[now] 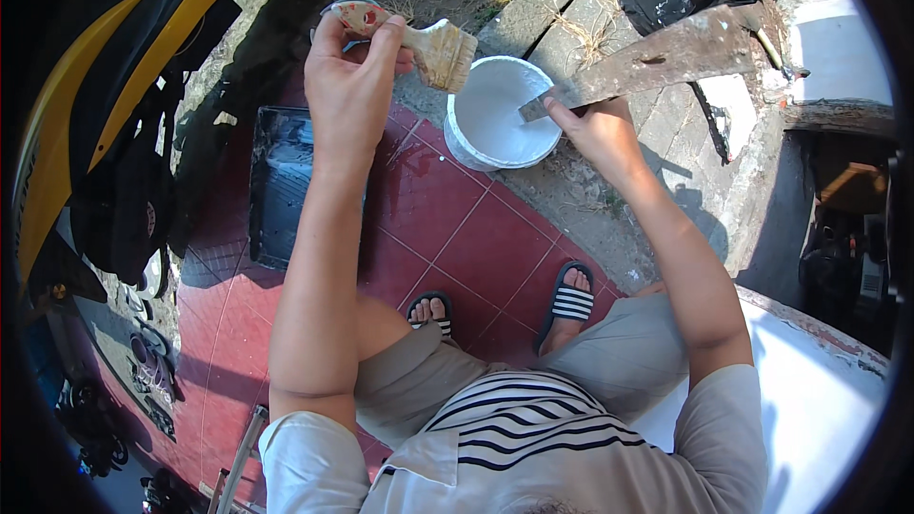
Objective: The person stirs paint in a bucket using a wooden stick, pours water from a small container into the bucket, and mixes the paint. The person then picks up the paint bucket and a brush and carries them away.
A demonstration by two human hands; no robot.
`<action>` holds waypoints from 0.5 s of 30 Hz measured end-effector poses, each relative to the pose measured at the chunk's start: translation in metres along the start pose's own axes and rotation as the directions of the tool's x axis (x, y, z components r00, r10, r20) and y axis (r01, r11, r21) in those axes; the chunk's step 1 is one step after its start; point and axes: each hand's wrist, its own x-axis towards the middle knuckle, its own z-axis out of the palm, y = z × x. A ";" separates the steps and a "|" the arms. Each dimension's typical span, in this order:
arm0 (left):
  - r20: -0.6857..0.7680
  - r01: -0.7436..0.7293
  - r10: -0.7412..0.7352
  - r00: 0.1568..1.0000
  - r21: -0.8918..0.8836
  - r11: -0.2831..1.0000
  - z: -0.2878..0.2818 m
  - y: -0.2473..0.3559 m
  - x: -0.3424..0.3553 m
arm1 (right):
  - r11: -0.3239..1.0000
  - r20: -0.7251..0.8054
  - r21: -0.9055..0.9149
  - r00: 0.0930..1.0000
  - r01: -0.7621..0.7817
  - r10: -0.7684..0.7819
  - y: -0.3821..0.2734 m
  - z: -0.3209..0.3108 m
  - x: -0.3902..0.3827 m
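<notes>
My left hand [350,100] is raised and closed round the handle of a paintbrush [444,52]. Its pale bristles, at the right end, appear near the left rim of a white bucket [461,145]. White paint [495,124] shows inside the bucket, which stands where red tiles meet rough ground. With my right hand [605,138] I grip a flat, weathered board [666,59], brown and spotted. The board slants up to the right; its narrow lower-left end overlaps the bucket's right rim. Whether that end touches the bucket, I cannot tell.
A black paint tray [271,190] lies on the red tiles [457,219] beyond my left forearm. A black plastic bag [681,2] rests on stone slabs [557,0] at the far right. A yellow-and-black vehicle part [105,76] stands left; a white ledge [790,390] is at right.
</notes>
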 end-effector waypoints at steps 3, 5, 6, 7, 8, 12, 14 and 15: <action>0.003 -0.014 0.014 1.000 0.023 1.000 -0.001 -0.002 0.001 | 0.993 0.004 0.112 0.999 -0.033 0.033 -0.002 0.009 0.005; 0.000 -0.023 0.023 1.000 -0.011 1.000 -0.002 -0.003 0.002 | 0.995 0.001 0.102 1.000 -0.006 0.006 -0.003 0.021 0.001; -0.005 -0.023 0.023 1.000 -0.009 1.000 -0.003 -0.003 0.003 | 0.996 -0.006 0.092 1.000 0.015 -0.014 -0.004 0.025 -0.002; -0.012 -0.031 0.030 0.999 -0.009 0.999 -0.004 -0.003 0.003 | 0.992 0.099 0.119 0.995 -0.042 0.030 -0.007 0.023 -0.006; -0.019 -0.038 0.038 0.999 -0.009 0.999 -0.005 -0.003 0.004 | 0.992 0.101 0.119 0.994 -0.040 0.028 -0.007 0.022 -0.009; -0.027 -0.032 0.031 0.999 -0.025 0.999 -0.006 -0.003 0.006 | 0.992 0.158 0.103 0.986 -0.067 0.051 -0.003 -0.004 -0.008; -0.031 -0.023 0.023 0.999 0.002 1.000 -0.005 -0.004 0.006 | 0.996 0.150 -0.006 0.984 -0.093 0.092 0.000 -0.006 -0.001; -0.027 -0.024 0.025 0.999 0.002 1.000 -0.004 -0.005 0.006 | 0.996 0.074 0.032 0.994 -0.085 0.082 0.004 -0.005 0.003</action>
